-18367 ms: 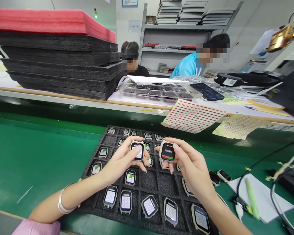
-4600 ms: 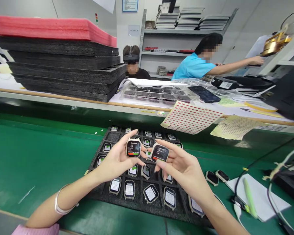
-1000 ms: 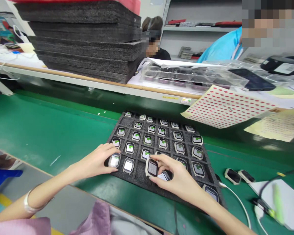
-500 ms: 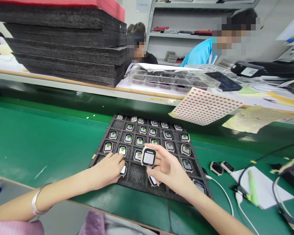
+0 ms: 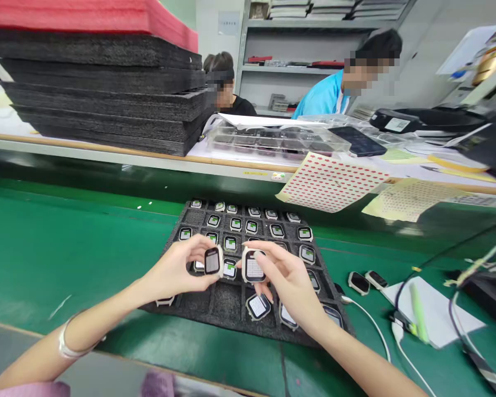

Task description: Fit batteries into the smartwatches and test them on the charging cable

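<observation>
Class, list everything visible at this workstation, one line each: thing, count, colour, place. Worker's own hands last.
Foam tray: one, black, centre of the green belt.
Tray watches: roughly two dozen, pale cases, in the tray's cells.
Loose watches: two, dark screens, on the belt right of the tray.
Foam stack: one, black under a red sheet, left on the far bench.
Clear tray: one, transparent, mid-bench.
Sticker sheet: one, red dots, overhanging the bench edge.
Green pen: one, on white paper, right.
Co-workers: two, black top and blue top, behind the bench.
Left hand: one, holds a dark-faced watch above the tray.
Right hand: one, holds a white-screened watch beside it.
</observation>
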Tool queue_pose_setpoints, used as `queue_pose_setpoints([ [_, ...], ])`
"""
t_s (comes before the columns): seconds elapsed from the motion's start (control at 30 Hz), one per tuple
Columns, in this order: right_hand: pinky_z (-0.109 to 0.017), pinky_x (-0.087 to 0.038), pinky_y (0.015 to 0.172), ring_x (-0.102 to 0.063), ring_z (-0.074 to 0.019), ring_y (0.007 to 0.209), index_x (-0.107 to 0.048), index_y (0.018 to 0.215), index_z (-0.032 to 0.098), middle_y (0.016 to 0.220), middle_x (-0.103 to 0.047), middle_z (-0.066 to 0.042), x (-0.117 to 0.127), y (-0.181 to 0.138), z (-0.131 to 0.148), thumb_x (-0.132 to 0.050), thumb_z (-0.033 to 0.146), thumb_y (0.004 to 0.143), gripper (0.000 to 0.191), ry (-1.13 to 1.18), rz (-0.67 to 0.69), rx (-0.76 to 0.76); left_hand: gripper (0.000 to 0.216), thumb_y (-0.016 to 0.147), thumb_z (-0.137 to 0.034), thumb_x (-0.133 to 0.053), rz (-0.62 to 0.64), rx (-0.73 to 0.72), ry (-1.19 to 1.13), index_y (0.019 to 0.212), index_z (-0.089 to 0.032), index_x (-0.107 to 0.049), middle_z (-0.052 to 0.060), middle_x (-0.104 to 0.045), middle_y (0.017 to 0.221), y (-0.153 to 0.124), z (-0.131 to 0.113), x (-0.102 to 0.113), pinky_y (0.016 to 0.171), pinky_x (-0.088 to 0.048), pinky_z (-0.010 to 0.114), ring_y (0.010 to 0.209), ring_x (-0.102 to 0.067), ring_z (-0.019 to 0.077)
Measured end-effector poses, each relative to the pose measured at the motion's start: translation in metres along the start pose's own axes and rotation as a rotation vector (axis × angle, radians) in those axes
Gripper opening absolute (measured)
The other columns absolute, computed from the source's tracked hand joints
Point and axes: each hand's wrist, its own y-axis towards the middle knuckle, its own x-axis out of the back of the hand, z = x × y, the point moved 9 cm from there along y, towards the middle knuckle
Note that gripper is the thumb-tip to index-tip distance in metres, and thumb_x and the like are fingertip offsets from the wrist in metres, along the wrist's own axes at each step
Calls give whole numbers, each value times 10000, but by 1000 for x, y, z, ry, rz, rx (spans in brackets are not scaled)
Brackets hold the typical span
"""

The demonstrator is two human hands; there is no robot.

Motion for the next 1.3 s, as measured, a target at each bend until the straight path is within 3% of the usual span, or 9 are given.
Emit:
queue_pose_setpoints([
  [0.1, -180, -368, 334, -538, -92, 446, -589, 1135, 179, 861, -669, -83, 7, -2, 8, -488, 433, 921, 347, 41, -10, 50, 442, 673, -184, -739, -116, -104, -311, 1078, -174, -563, 66, -652, 1025, 16, -36, 15, 833, -495, 294, 922, -619, 181],
  [0.23, -204, -414, 370, -567, -110, 482, -580, 1173, 207, 907, -674, -85, 18, -7, 16, -482, 420, 930, 338, 38, -17, 82, 448, 644, -151, -765, -247, -195, -489, 1069, -171, -624, 75, -656, 1071, 29, -63, 28, 883, -461, 281, 987, -600, 193],
  [0.43, -197, -416, 368, -585, -120, 508, -580, 1173, 219, 919, -671, -85, 26, -7, 20, -525, 395, 911, 320, 34, -28, 86, 421, 670, -83, -679, -62, 40, -716, 1064, -182, -572, 87, -658, 1085, 41, -38, -9, 823, -437, 268, 967, -582, 174],
  [0.6, -201, -426, 377, -589, -119, 509, -570, 1183, 221, 938, -666, -85, 30, -6, 20, -527, 392, 911, 324, 9, -43, 69, 459, 627, -12, -598, -74, 154, -743, 1053, -177, -558, 34, -676, 896, 42, -15, -19, 696, -414, 216, 783, -574, 117],
  [0.73, -203, -433, 375, -574, -118, 502, -567, 1194, 224, 866, -664, -62, 32, -6, 20, -525, 384, 915, 325, 4, -53, 75, 537, 649, -28, -565, -8, 119, -834, 1154, -195, -489, 43, -652, 914, 40, -24, -25, 777, -466, 297, 877, -614, 184],
  [0.83, -202, -429, 363, -565, -125, 498, -577, 1181, 217, 770, -647, -40, 34, -6, 24, -530, 374, 912, 315, 20, -66, 91, 431, 746, -99, -542, 18, 83, -870, 1160, -186, -463, 80, -639, 963, 37, -35, -29, 791, -501, 388, 890, -634, 233],
  [0.97, -221, -438, 367, -568, -130, 508, -577, 1180, 211, 897, -665, -80, 34, -8, 26, -528, 376, 912, 318, 25, -77, 96, 234, 874, -229, -512, -30, 0, -776, 1101, -186, -476, 64, -622, 887, 35, -42, -26, 684, -526, 318, 787, -624, 179],
  [1.1, -223, -431, 368, -562, -128, 502, -567, 1197, 213, 944, -670, -100, 34, -10, 26, -523, 379, 914, 331, 25, -74, 94, 197, 908, -281, -481, -25, -71, -711, 1083, -191, -471, 46, -605, 834, 34, -45, -25, 581, -517, 267, 699, -603, 151],
  [1.3, -226, -440, 375, -579, -135, 515, -576, 1191, 221, 891, -661, -73, 33, -10, 27, -520, 362, 914, 316, 26, -62, 95, 263, 885, -194, -447, -32, -56, -802, 1147, -172, -457, 72, -605, 886, 30, -50, -24, 640, -524, 304, 785, -616, 187],
])
